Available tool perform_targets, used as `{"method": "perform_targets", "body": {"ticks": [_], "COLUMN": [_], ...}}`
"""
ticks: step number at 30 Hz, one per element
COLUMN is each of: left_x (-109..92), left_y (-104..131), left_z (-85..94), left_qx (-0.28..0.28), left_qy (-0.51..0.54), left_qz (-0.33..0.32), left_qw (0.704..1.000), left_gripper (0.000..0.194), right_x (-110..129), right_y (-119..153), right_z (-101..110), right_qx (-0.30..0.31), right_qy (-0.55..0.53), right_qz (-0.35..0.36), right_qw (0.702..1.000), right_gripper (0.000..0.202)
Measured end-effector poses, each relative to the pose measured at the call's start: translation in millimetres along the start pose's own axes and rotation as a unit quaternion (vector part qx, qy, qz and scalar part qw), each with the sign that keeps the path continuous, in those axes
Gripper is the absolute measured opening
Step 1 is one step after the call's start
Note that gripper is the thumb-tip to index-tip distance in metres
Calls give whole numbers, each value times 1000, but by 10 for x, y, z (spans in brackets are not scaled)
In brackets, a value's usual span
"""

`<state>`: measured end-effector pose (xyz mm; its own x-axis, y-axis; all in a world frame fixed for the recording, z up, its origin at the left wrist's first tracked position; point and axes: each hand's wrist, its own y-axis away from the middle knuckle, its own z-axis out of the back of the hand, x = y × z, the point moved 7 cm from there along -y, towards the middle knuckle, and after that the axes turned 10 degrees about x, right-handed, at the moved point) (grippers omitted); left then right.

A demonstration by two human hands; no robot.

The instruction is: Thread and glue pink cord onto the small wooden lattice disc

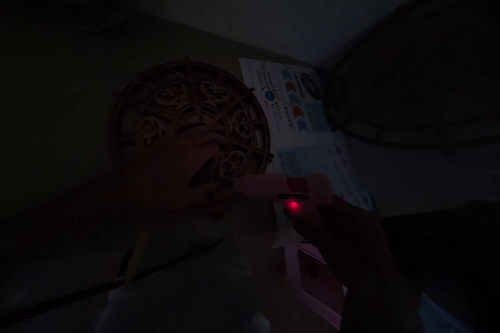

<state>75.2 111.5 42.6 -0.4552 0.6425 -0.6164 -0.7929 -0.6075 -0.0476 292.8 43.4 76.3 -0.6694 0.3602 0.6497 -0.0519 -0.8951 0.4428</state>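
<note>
**Openwork disc (252,138) beneath left grip (191,151); pink tool (261,185) in right grip (347,231)**

Count: one openwork disc, one pink tool, two grips. Five scrolled motifs show on the disc; any others lie under the left grip or in shadow. Also noted: one larger round frame (394,143) at right, one pink frame-like object (291,270) below the tool, one yellow strip (136,257) at lower left, and one long dark rod (66,299) passing near it. Number of sheets in the printed paper (287,138): cannot tell.

Position: disc lies on the worktop (66,114), left of centre in the view, its right side against or over the printed paper. Left grip is spread over the middle and lower left of the disc, fingers bent; whether they pinch anything cannot be told. Right grip is closed around the handle of the tool, beyond the disc's lower right side. Tool nose points left, at the disc's lower right rim; contact not resolved.

Appearance: disc is reddish brown, with a round rim, straight ribs, small tabs on its outer edge and paler curled motifs set in a ring. Tool is pink with a darker red patch; a red light glows on its underside. Lighting very dim.
</note>
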Motion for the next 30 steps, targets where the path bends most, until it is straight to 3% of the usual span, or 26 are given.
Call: {"method": "perform_targets", "body": {"ticks": [7, 13, 18, 23, 30], "left_x": [31, 42, -5, 19, 114], "left_y": [9, -14, -12, -12, -32], "left_z": [-29, -30, -4, -21, -79], "left_qx": [8, 26, 40, 36, 40], "left_qy": [-1, 6, 12, 4, -5], "left_qz": [6, 20, 35, 34, 31], "left_qw": [1000, 999, 999, 999, 999], "left_gripper": [20, 23, 21, 25, 27], "right_x": [63, -85, -258, -321, -340], "right_y": [-18, -16, 35, 107, 7], "right_z": [11, 10, 11, 57, -57], "right_qx": [31, -10, -16, -70, -17], "right_qy": [-14, -42, -57, -73, -98], "right_qz": [-19, -36, -62, -81, -65], "right_qw": [999, 998, 996, 992, 993], "right_gripper": [43, 37, 49, 52, 52]}}
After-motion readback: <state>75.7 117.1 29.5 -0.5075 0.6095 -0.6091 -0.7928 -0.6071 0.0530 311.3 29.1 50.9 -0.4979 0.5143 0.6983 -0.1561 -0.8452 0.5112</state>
